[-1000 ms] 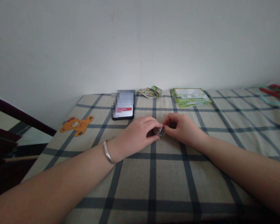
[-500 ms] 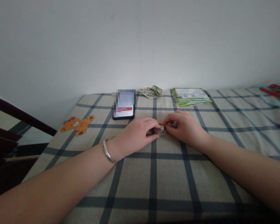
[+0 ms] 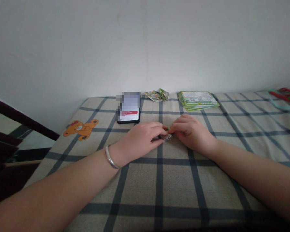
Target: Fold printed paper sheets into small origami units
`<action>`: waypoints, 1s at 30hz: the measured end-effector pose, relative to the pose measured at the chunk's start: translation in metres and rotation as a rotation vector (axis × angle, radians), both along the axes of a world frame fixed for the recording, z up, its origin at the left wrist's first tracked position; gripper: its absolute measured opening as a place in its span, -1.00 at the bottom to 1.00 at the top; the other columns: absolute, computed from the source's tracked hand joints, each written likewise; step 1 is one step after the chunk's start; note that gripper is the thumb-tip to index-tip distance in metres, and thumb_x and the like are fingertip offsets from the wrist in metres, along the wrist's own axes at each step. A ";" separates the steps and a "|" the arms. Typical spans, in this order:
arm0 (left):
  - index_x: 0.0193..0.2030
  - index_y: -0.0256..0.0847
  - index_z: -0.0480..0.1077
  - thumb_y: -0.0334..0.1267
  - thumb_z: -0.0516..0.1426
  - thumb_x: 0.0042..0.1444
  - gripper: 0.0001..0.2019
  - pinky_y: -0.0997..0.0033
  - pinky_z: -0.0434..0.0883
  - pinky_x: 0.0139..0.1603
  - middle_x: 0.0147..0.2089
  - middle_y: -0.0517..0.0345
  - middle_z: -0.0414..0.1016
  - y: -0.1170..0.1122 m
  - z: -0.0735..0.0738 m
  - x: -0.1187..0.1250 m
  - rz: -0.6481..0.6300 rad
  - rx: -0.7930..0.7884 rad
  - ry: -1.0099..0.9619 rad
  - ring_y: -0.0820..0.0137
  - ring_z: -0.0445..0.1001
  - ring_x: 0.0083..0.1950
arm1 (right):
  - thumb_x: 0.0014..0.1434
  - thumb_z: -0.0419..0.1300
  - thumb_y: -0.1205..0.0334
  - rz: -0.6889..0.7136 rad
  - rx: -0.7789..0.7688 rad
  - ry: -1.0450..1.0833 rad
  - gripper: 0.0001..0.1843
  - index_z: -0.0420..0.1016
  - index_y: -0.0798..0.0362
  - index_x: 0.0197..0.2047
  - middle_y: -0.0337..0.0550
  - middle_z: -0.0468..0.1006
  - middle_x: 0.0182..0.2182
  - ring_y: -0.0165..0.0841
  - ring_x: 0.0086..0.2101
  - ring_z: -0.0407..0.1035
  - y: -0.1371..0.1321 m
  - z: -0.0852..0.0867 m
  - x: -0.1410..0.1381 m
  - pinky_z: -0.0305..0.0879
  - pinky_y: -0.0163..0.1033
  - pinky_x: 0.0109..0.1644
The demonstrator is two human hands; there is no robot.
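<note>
In the head view, the only one, the landmark is the phone [image 3: 129, 111], which lies on a checked tablecloth [image 3: 140, 187] with part of its screen blurred into blocks. The small folded piece [image 3: 166, 137], pale with a fine printed pattern and a touch of green at its upper edge, sits to the right of the phone and nearer the wearer, partly hidden by fingers. The left hand [image 3: 146, 135] reaches in just below the phone's lower right corner; its thumb and fingers are clamped on the left side of the folded piece, thumb on the near side and fingers over the top. The right hand [image 3: 192, 133], farther to the right of the phone, has its fingers curled and their tips at the upper right edge of the same piece; whether they pinch it or only touch it, I cannot tell. A silver bracelet [image 3: 111, 158] circles the left wrist, below and left of the phone. Just right of the phone's far end are crumpled-looking green and silver folded shapes [image 3: 157, 95], and farther right a stack of green and white printed cards [image 3: 199, 99], loosely overlapping. Well to the right of the phone is a tangle of red and green items [image 3: 288, 94], too blurred to name. Left of the phone, a flat orange bear figure [image 3: 81, 129] shows on the cloth.
</note>
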State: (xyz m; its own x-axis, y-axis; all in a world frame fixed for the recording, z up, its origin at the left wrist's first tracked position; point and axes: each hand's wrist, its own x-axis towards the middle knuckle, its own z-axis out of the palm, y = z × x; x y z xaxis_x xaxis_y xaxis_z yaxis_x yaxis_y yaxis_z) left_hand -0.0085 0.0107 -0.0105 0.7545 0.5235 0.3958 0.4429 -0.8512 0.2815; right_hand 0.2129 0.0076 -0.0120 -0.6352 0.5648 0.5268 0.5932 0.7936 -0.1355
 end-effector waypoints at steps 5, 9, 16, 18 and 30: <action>-0.02 -0.16 0.48 -0.32 0.11 0.26 -0.80 0.33 0.44 0.01 0.01 0.15 0.50 -0.002 0.001 -0.001 -0.025 0.081 0.049 0.39 0.48 -0.02 | 0.17 0.08 0.50 0.026 0.014 -0.024 -0.76 0.54 0.08 -0.34 -0.16 0.53 -0.45 -0.34 -0.39 0.30 -0.001 0.001 0.000 0.19 -0.25 -0.27; 0.02 -0.15 0.48 -0.29 0.05 0.31 -0.76 0.30 0.44 0.03 0.01 0.14 0.52 -0.002 0.001 -0.001 -0.034 0.116 0.094 0.36 0.48 0.00 | 0.22 0.10 0.43 -0.005 -0.015 -0.086 -0.78 0.54 0.07 -0.35 -0.14 0.53 -0.41 -0.34 -0.36 0.31 -0.002 0.002 0.002 0.20 -0.24 -0.24; -0.04 -0.21 0.50 -0.28 0.00 0.34 -0.74 0.28 0.45 0.04 -0.01 0.09 0.52 -0.003 0.002 -0.001 -0.026 0.136 0.160 0.34 0.50 -0.03 | 0.21 0.11 0.40 -0.105 -0.043 -0.262 -0.79 0.57 0.04 -0.29 -0.12 0.52 -0.35 -0.29 -0.31 0.36 -0.008 0.006 0.002 0.21 -0.19 -0.21; -0.04 -0.21 0.50 -0.28 0.01 0.33 -0.75 0.27 0.45 0.04 0.00 0.09 0.52 -0.003 0.003 -0.001 -0.021 0.136 0.174 0.33 0.50 -0.02 | 0.18 0.11 0.41 -0.092 -0.058 -0.234 -0.80 0.57 0.05 -0.28 -0.11 0.54 -0.31 -0.28 -0.28 0.37 -0.011 0.007 0.002 0.23 -0.19 -0.19; -0.14 -0.25 0.50 -0.31 0.05 0.29 -0.80 0.29 0.45 0.00 0.00 0.05 0.48 -0.003 0.004 -0.001 -0.008 0.137 0.150 0.34 0.48 -0.05 | 0.09 0.30 0.10 -0.200 -0.174 0.019 -0.74 0.51 0.03 -0.17 -0.11 0.55 -0.25 -0.23 -0.21 0.39 0.003 -0.004 0.004 0.28 -0.12 -0.12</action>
State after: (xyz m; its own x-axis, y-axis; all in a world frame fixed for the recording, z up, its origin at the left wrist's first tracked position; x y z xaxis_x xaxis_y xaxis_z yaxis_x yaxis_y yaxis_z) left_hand -0.0091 0.0072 -0.0064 0.8140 0.4663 0.3463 0.4644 -0.8806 0.0941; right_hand 0.2169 0.0104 -0.0155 -0.4930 0.7611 0.4215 0.7319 0.6248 -0.2721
